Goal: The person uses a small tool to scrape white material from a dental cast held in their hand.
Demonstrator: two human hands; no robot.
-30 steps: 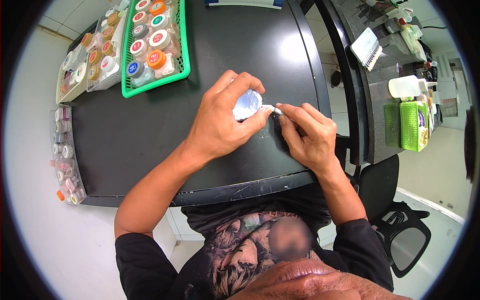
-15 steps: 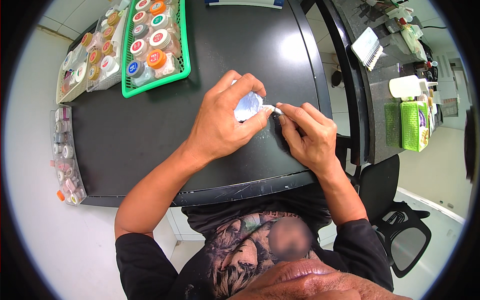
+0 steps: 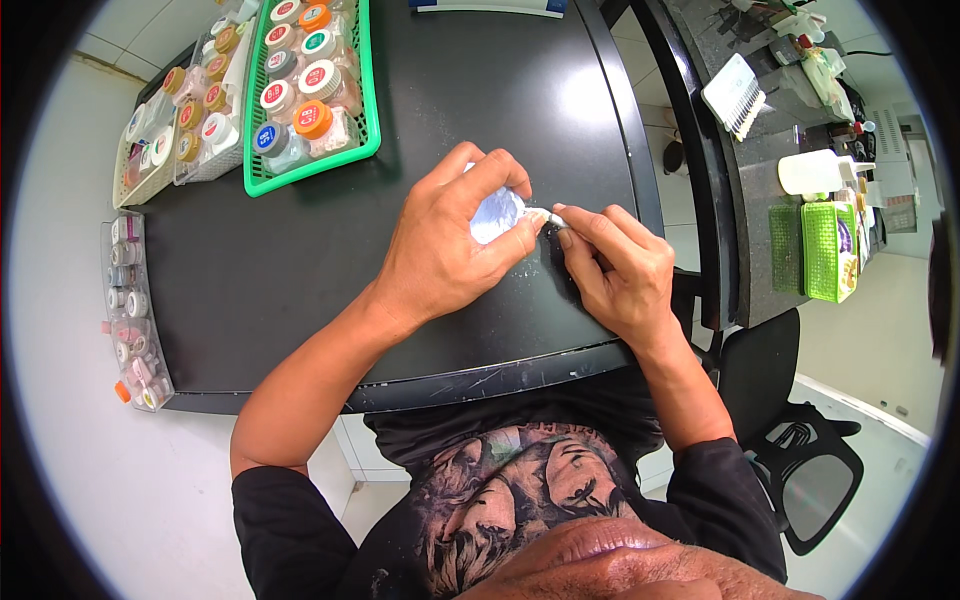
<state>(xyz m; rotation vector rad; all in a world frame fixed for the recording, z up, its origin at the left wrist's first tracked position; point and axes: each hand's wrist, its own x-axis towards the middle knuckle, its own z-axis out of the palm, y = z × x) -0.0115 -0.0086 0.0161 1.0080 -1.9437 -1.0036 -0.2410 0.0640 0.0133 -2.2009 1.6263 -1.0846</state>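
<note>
Above the black tabletop, my left hand (image 3: 435, 235) is curled around a pale blue-white rounded piece (image 3: 494, 215). Its fingers wrap over the far side and its thumb presses along the near side, so part of the piece is hidden. My right hand (image 3: 622, 265) is closed in a pinch beside the left thumb tip. Between its thumb and forefinger is a small whitish piece (image 3: 555, 220), mostly covered by the fingertips. A thin white bit (image 3: 537, 212) bridges the gap between the two hands. White specks lie on the table under the fingertips.
A green basket (image 3: 372, 110) of capped jars stands at the far left, beside clear trays of more jars (image 3: 216, 126). Small pots fill a narrow clear rack (image 3: 130, 310) along the left edge. To the right, a side counter carries a light-green basket (image 3: 829, 285) and a white squeeze bottle (image 3: 808, 174).
</note>
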